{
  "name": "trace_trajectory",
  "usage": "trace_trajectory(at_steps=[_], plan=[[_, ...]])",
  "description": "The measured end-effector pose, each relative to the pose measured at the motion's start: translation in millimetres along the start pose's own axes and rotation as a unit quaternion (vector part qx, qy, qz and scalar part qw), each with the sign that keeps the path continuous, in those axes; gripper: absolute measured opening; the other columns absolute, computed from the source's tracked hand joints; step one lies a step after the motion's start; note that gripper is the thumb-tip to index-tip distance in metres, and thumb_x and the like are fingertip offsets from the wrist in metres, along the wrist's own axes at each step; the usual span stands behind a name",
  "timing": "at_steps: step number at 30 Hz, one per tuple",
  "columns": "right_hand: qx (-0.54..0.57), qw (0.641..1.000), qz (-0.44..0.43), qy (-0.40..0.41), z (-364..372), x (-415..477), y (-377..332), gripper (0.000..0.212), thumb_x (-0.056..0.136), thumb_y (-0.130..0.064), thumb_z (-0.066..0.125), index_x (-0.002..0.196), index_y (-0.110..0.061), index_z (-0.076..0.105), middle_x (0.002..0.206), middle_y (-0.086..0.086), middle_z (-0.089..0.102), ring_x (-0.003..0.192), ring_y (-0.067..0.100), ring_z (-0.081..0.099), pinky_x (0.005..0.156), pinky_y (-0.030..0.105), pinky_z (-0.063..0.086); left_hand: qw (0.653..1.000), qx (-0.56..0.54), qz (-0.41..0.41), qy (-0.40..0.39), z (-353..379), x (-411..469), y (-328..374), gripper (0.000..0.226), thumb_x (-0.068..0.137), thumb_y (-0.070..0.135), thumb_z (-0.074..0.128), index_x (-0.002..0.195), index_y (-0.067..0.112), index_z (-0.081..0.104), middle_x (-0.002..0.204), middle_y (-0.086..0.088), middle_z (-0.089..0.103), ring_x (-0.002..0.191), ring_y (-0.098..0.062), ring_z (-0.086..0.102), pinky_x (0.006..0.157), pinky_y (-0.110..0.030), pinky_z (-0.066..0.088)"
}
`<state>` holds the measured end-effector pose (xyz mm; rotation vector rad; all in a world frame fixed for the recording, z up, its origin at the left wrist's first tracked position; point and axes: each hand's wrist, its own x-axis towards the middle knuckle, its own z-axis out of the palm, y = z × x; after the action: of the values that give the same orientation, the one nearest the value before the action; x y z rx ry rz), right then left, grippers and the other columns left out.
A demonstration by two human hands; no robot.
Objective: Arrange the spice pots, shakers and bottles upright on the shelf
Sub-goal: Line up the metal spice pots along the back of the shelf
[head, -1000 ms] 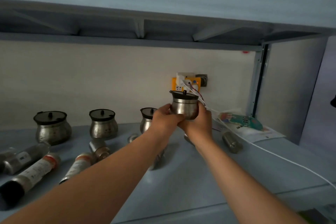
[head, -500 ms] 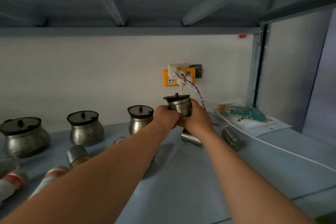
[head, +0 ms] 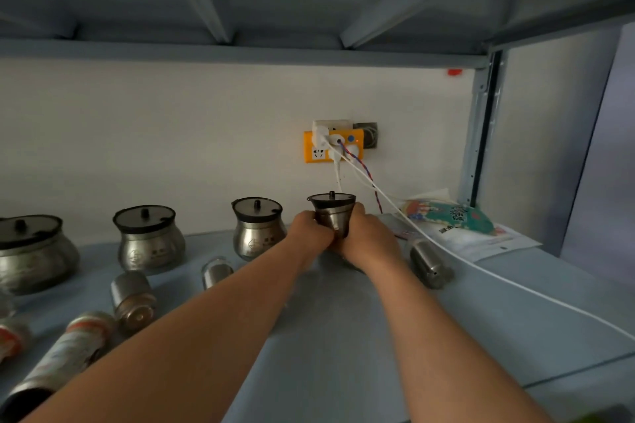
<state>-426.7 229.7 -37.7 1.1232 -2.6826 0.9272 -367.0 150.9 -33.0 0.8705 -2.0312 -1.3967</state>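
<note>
Two hands, left hand (head: 310,230) and right hand (head: 367,236), curled round the smooth, probably slippery belly of the rigid steel spice pot (head: 331,214), held upright at the back of the shelf (head: 343,336), its lid (head: 332,198) likely loose.

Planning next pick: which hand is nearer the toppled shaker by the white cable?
Right. The right hand sits just left of the shaker; left hand is farther left, across the pot both hold.
</note>
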Motion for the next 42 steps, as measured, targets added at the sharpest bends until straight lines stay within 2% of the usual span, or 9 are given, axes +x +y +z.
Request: trace_trajectory(at_steps=[3,6,19,24,28,30,34,39,42], plan=[[-0.033,0.999,0.000,0.023,4,1,1,0.047,0.080,-0.033,0.063,0.117,-0.007,0.052,0.114,0.015,0.064,0.105,0.033,0.061,0.082,0.035,0.047,1.000,0.029,-0.002,-0.006,1,7,-4,0.033,0.076,0.007,0.064,0.108,0.000,0.064,0.106,-0.025,0.067,0.099,-0.037,0.065,0.082,-0.035,0.054],[-0.055,0.997,0.002,0.049,6,3,3,0.035,0.081,-0.027,0.061,0.111,-0.009,0.058,0.109,0.013,0.066,0.101,0.031,0.063,0.080,0.033,0.047,0.999,0.046,0.001,0.005,5,11,-8,0.034,0.077,0.014,0.065,0.110,0.005,0.063,0.106,-0.018,0.068,0.099,-0.032,0.065,0.091,-0.044,0.054],[-0.148,0.987,0.011,0.065,4,4,7,0.033,0.090,-0.016,0.050,0.121,-0.004,0.048,0.116,0.017,0.063,0.109,0.034,0.059,0.096,0.045,0.044,0.999,0.040,0.020,0.024,12,0,-1,0.018,0.082,0.003,0.058,0.098,0.007,0.065,0.102,-0.019,0.068,0.095,-0.032,0.066,0.088,-0.045,0.055],[-0.161,0.985,0.017,0.057,-2,0,5,0.035,0.090,-0.017,0.050,0.123,-0.006,0.046,0.118,0.016,0.062,0.112,0.033,0.057,0.096,0.043,0.040,0.999,0.037,0.012,0.026,12,-5,2,0.027,0.084,0.006,0.058,0.110,0.003,0.060,0.115,-0.020,0.065,0.103,-0.032,0.062,0.093,-0.040,0.051],[-0.166,0.982,0.017,0.084,-3,-3,4,0.044,0.090,-0.020,0.049,0.130,-0.005,0.042,0.117,0.015,0.063,0.113,0.032,0.055,0.099,0.041,0.037,0.998,0.052,0.000,0.032,8,-11,3,0.053,0.091,0.011,0.054,0.139,-0.002,0.035,0.140,-0.019,0.047,0.129,-0.030,0.046,0.100,-0.030,0.039],[-0.165,0.980,0.010,0.111,-2,-3,5,0.051,0.088,-0.033,0.053,0.130,-0.004,0.045,0.113,0.014,0.066,0.110,0.030,0.057,0.102,0.041,0.036,0.998,0.048,-0.003,0.037,4,-16,2,0.062,0.089,0.015,0.057,0.143,0.000,0.029,0.143,-0.019,0.043,0.131,-0.029,0.044,0.099,-0.029,0.038],[-0.163,0.976,-0.016,0.142,-8,-11,4,0.055,0.080,-0.057,0.058,0.107,-0.009,0.060,0.098,0.012,0.070,0.100,0.029,0.061,0.095,0.037,0.037,0.998,0.032,-0.010,0.053,-6,-32,4,0.063,0.087,0.016,0.059,0.142,0.005,0.032,0.141,-0.015,0.046,0.127,-0.029,0.048,0.101,-0.029,0.040],[-0.185,0.962,-0.040,0.198,-14,-31,-5,0.018,0.066,-0.025,0.078,0.063,-0.010,0.069,0.061,0.012,0.067,0.068,0.031,0.063,0.078,0.040,0.045,0.998,-0.019,0.032,0.054,-19,-65,4,0.042,0.085,0.011,0.059,0.125,0.007,0.050,0.115,-0.010,0.063,0.100,-0.032,0.064,0.085,-0.035,0.053],[-0.173,0.956,-0.083,0.222,-14,-44,-13,0.014,0.063,-0.013,0.074,0.055,-0.011,0.063,0.056,0.011,0.064,0.060,0.032,0.060,0.067,0.039,0.047,0.996,-0.032,0.054,0.068,-38,-85,6,0.036,0.085,0.010,0.059,0.121,0.010,0.054,0.097,-0.003,0.065,0.084,-0.024,0.062,0.073,-0.029,0.052]])
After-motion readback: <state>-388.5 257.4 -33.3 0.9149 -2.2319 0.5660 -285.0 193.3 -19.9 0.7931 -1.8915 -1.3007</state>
